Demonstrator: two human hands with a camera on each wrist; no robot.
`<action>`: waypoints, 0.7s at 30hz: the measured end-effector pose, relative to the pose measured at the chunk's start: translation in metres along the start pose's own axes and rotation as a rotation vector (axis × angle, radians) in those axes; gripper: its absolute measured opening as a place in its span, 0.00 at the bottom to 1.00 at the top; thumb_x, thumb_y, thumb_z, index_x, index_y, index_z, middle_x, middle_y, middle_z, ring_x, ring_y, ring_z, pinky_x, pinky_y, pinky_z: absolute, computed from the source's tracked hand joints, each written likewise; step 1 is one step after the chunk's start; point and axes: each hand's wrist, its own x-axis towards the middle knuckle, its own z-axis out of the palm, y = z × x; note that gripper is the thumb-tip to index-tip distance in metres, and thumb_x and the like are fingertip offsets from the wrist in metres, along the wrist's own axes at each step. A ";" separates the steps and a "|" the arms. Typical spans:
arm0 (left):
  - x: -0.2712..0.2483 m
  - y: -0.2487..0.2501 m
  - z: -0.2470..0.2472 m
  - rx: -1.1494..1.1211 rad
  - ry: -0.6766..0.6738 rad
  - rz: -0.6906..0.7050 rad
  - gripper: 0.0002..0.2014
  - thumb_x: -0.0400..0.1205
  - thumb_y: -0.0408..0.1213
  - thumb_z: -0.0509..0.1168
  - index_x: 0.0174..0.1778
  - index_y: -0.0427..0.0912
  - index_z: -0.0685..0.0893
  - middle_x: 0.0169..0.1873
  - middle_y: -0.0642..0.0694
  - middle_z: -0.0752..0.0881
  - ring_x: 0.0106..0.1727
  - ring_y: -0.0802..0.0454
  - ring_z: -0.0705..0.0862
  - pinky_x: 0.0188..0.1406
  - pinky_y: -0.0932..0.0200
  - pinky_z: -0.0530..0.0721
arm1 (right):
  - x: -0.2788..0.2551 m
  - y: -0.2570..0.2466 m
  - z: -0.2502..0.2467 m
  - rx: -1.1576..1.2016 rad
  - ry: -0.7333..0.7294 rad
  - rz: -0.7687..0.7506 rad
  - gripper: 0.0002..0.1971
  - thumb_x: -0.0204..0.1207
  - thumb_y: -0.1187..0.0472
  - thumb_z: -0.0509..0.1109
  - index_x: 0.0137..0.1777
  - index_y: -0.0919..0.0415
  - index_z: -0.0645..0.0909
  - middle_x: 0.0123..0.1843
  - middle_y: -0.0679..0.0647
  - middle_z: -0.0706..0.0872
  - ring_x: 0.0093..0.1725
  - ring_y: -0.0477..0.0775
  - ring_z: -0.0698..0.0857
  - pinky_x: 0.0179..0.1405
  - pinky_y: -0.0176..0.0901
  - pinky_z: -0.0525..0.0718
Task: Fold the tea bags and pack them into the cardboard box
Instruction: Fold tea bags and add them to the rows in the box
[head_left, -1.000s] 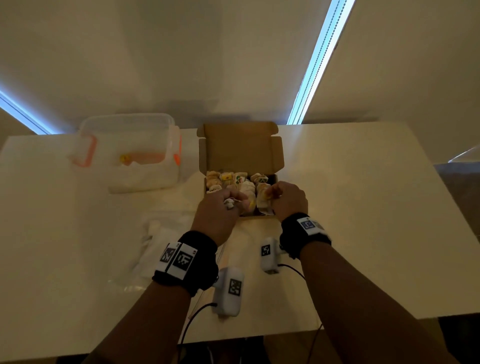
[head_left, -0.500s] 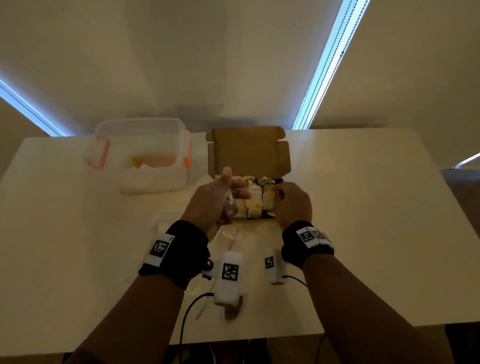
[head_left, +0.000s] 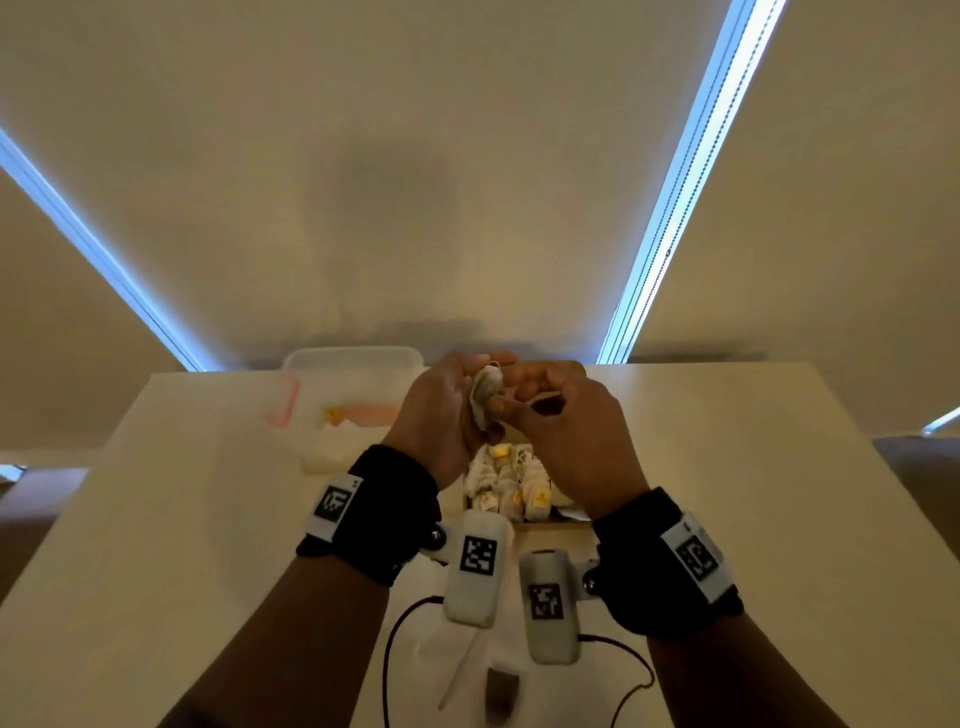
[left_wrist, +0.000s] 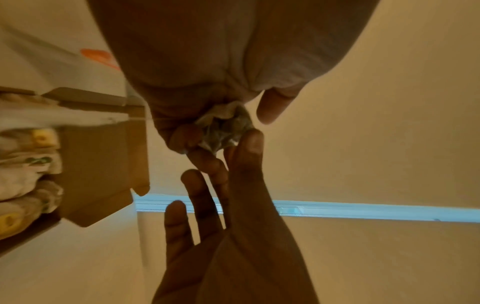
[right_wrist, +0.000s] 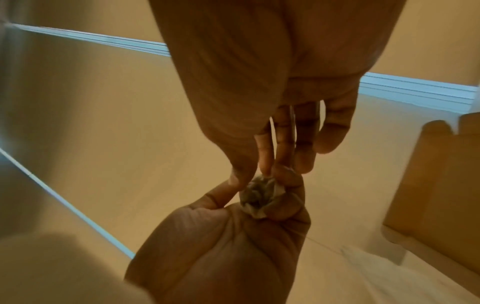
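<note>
The tea bag (head_left: 485, 397) is held up in the air between both hands, above the open cardboard box (head_left: 550, 526) that stands near the middle of the table (head_left: 753, 519), toward its far edge. The left hand (head_left: 441, 410) cups the bag, its fingers (right_wrist: 288, 197) and thumb curled around the crumpled pouch, while the right hand (head_left: 566, 431) pinches its upper edge between thumb and fingers (left_wrist: 207, 162). The bag looks light, soft and thin-walled, with loose dark leaf showing through the paper, so it should crease at a light press and could tear if squeezed hard or tugged by its string. The best hold is likely at the paper margins and corners, not the filled middle. The packed tea bags (head_left: 511, 480) already stand in tight rows in the box, so the fold probably needs to be compact. A clear plastic container (head_left: 358, 364) with orange clasps sits toward the far left corner of the table.
</note>
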 end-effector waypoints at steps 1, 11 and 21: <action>-0.003 0.006 0.002 0.017 -0.019 0.013 0.16 0.87 0.36 0.52 0.64 0.34 0.80 0.41 0.42 0.82 0.31 0.50 0.76 0.29 0.54 0.67 | 0.002 -0.006 -0.002 0.012 0.008 -0.002 0.08 0.73 0.53 0.82 0.50 0.47 0.89 0.43 0.41 0.92 0.43 0.37 0.89 0.46 0.30 0.85; -0.019 0.062 0.007 0.170 -0.053 0.156 0.21 0.80 0.21 0.50 0.63 0.28 0.83 0.43 0.38 0.83 0.38 0.46 0.83 0.41 0.49 0.79 | 0.026 -0.058 -0.018 0.064 0.000 -0.096 0.01 0.79 0.60 0.76 0.46 0.53 0.88 0.44 0.44 0.92 0.44 0.43 0.90 0.44 0.41 0.87; -0.030 0.093 0.006 0.149 -0.145 0.197 0.18 0.90 0.33 0.55 0.70 0.24 0.80 0.40 0.39 0.85 0.39 0.48 0.87 0.36 0.55 0.88 | 0.041 -0.084 -0.007 -0.104 0.022 -0.228 0.04 0.77 0.58 0.78 0.48 0.48 0.89 0.45 0.38 0.91 0.46 0.38 0.89 0.47 0.26 0.83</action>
